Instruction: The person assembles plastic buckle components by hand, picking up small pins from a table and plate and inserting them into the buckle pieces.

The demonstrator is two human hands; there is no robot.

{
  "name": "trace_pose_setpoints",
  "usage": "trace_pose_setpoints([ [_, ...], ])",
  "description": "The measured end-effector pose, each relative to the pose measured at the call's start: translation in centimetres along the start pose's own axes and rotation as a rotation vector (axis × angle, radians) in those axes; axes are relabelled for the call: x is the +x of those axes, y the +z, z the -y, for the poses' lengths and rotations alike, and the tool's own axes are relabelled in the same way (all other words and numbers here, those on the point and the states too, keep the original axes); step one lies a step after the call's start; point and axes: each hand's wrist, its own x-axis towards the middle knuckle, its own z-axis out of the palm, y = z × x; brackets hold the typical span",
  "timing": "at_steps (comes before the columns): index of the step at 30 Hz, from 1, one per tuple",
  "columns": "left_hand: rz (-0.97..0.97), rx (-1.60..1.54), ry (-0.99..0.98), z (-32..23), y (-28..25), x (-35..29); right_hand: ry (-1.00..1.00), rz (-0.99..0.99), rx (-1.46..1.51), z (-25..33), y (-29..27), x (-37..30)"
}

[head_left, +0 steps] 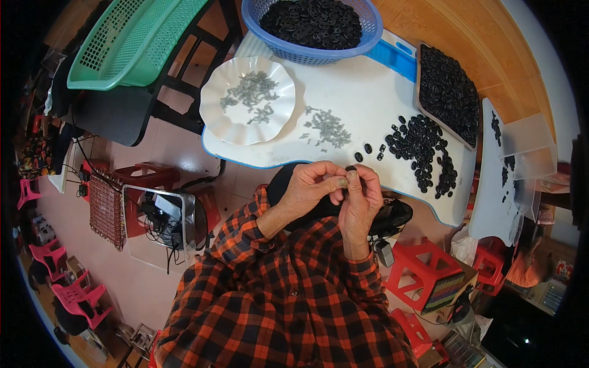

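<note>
My two hands meet just in front of the near edge of the white table (245,153). My right hand (360,205) pinches a small black oval piece (350,168) between thumb and fingers. Close against it, the fingers of my left hand (313,186) are pressed together; whatever they hold is too small to make out. Beyond the hands lies a loose pile of tiny grey pieces (329,127) that look like springs. A few black ovals (368,148) sit apart beside a larger spread of black oval pieces (423,147) on the right.
On the table's left, a white scalloped plate (215,116) carries more grey pieces. At the back stands a blue basket (307,54) full of black pieces, with a heaped tray (419,92) to its right. A green basket (104,76) is far left; a red stool (423,257) stands lower right.
</note>
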Motion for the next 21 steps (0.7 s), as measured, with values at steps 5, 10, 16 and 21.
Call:
trace_pose_setpoints([
  [5, -0.033, 0.031, 0.014, -0.1, 0.4, -0.1, 0.104, 0.05, 0.186, 1.0, 0.4, -0.1],
  [10, -0.063, -0.026, 0.028, 0.0, -0.1, 0.0, 0.066, 0.006, 0.107, 0.8, -0.1, 0.1],
  [16, -0.065, -0.085, -0.021, 0.0, -0.6, 0.0, 0.072, 0.009, 0.006, 1.0, -0.1, -0.3],
  [21, -0.063, -0.172, -0.052, -0.3, -0.6, -0.2, 0.052, 0.023, -0.098, 0.9, -0.1, -0.4],
])
